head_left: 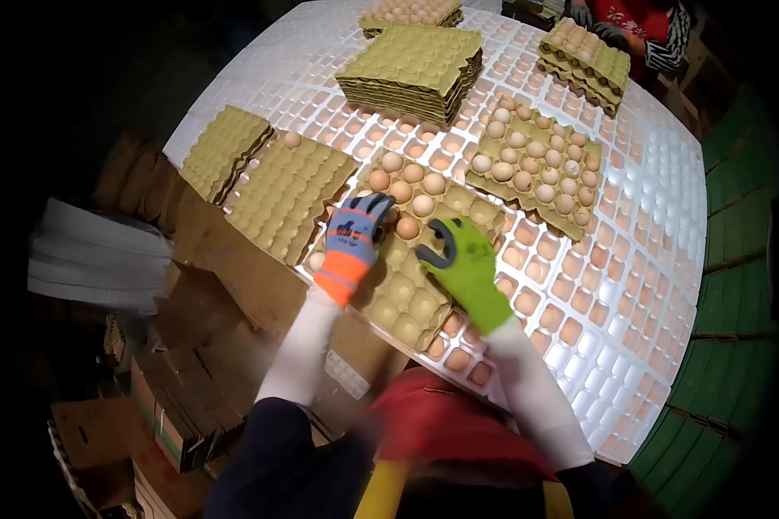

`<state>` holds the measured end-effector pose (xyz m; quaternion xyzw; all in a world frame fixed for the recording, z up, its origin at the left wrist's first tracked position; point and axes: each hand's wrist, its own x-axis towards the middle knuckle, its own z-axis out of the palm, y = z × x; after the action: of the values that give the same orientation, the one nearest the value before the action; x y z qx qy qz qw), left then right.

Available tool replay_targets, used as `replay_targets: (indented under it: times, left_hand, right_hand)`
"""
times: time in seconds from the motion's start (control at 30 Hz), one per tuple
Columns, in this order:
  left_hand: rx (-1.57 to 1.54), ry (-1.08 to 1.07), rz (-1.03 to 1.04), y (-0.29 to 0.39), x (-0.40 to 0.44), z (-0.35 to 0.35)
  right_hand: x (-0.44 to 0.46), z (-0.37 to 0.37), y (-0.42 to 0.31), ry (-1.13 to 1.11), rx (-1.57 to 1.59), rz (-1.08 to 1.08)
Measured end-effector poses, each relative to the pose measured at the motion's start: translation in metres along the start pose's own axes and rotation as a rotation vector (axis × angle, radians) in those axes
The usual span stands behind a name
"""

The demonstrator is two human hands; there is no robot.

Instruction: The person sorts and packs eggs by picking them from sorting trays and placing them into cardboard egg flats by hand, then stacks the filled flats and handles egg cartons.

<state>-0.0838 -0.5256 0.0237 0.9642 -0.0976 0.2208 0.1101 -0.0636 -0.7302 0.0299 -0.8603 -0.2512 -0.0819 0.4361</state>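
Fisheye view: strong barrel bow, desk (pixel 610 381) edges curved, corners vignetted to black. Desk bright, cool white, glare patches toward right side. Light source direction unclear. Boxes (pixel 182 398) lower left dim, murky. Red garment (pixel 459 428) near bottom smeared; mid-frame eggs (pixel 423 205) fairly crisp.

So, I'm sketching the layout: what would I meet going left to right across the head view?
Pale sheet → leftmost tray stack → left hand → right hand → far-right tray stack topped with eggs → green panels.

Egg workshop, egg trays (pixel 398 298), cardboard boxes (pixel 182 389)
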Motion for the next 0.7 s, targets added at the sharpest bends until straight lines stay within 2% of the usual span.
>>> replay_targets:
  times: [0.03,0.07,0.13,0.17,0.2,0.23,0.27,0.33,0.37,0.4,0.47,0.5,0.53,0.6,0.63,0.67,0.7]
  left_hand:
    - [0.047,-0.241,0.011,-0.016,0.008,0.006]
    - [0.040,-0.344,0.095,-0.030,0.012,0.019]
    - [-0.074,-0.417,0.076,-0.047,0.025,0.019]
    - [-0.087,-0.408,0.093,-0.053,0.028,0.014]
    - [-0.235,-0.353,0.014,-0.052,0.028,-0.003]
    - [-0.386,-0.301,-0.070,-0.055,0.021,-0.013]
    - [-0.729,-0.297,-0.243,-0.070,0.011,-0.005]
    - [-1.268,-0.217,-0.402,-0.079,0.007,-0.004]
    - [-1.418,-0.343,-0.544,-0.084,0.008,-0.005]
    - [-1.438,-0.358,-0.579,-0.075,0.013,0.000]
    - [-0.539,-0.264,-0.063,-0.062,0.042,0.021]
    - [-0.259,-0.263,0.042,-0.045,0.057,0.017]
    - [0.081,-0.445,0.117,-0.035,0.074,0.026]
    - [0.220,-0.505,0.217,-0.035,0.084,0.037]
    - [0.187,-0.502,0.229,-0.038,0.083,0.033]
    - [0.158,-0.504,0.241,-0.045,0.081,0.027]
    - [0.108,-0.462,0.283,-0.057,0.075,0.037]
  right_hand:
    - [0.009,0.028,0.011,0.085,-0.080,-0.068]
    - [0.019,0.056,0.022,0.176,-0.166,-0.129]
    - [0.031,0.071,0.025,0.352,-0.336,-0.262]
    - [0.033,0.067,0.029,0.184,-0.212,-0.160]
    - [0.034,0.056,0.025,0.012,-0.086,-0.053]
    - [0.032,0.035,0.014,-0.050,0.238,0.143]
    - [0.028,0.027,0.017,-0.063,0.733,0.444]
    - [0.032,0.017,0.027,0.062,0.787,0.472]
    - [0.037,0.018,0.030,0.168,0.356,0.150]
    - [0.045,0.023,0.027,0.175,0.348,0.156]
    - [0.064,0.039,0.025,-0.154,-0.341,0.146]
    - [0.061,0.069,0.056,0.044,-0.525,-0.081]
    - [0.063,0.059,0.044,0.049,-0.533,-0.078]
    - [0.067,0.036,0.026,-0.022,-0.131,0.243]
    - [0.063,0.024,0.039,-0.072,0.176,0.315]
    - [0.058,0.019,0.048,-0.079,0.176,0.322]
    - [0.052,0.013,0.056,-0.031,0.509,0.418]
